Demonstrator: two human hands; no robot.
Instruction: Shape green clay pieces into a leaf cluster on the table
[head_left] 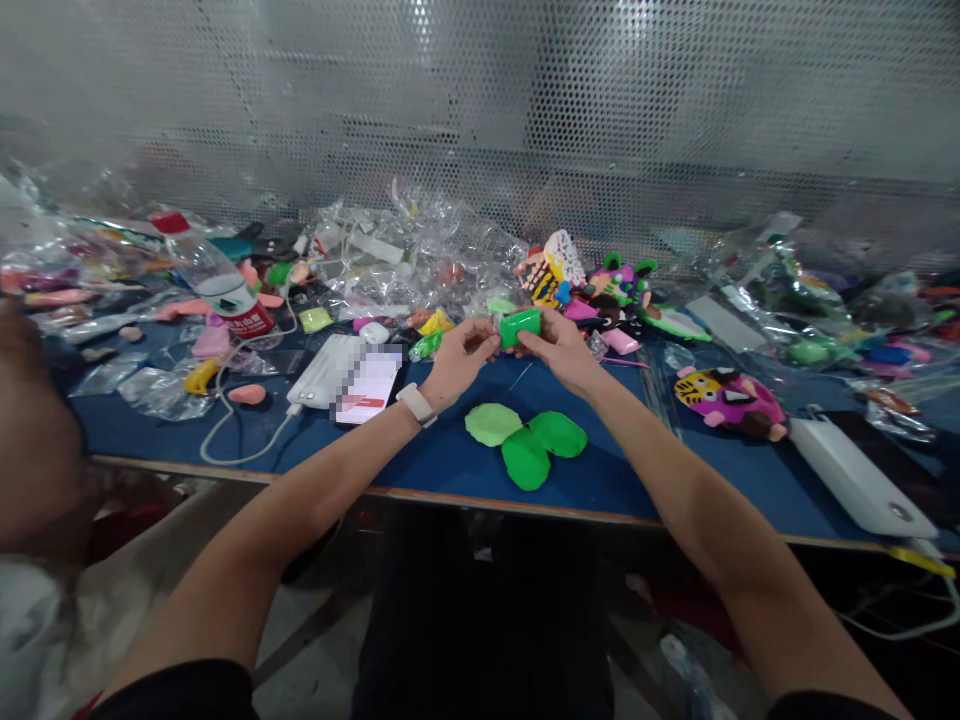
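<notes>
Both my hands meet over the blue table (420,470) and pinch one bright green lump of clay (520,327) between them. My left hand (459,358), with a white watch on the wrist, grips the lump's left end. My right hand (561,347) grips its right end. Just below my hands three flattened green clay discs (525,443) lie touching each other on the table; the left one is paler.
A phone (367,385) and a white power bank (324,370) with a cable lie to the left. Crumpled clear wrappers (420,260), a bottle (214,275), clay bits and finished clay figures (731,398) crowd the back. Another white power bank (855,480) lies right. A person sits at far left.
</notes>
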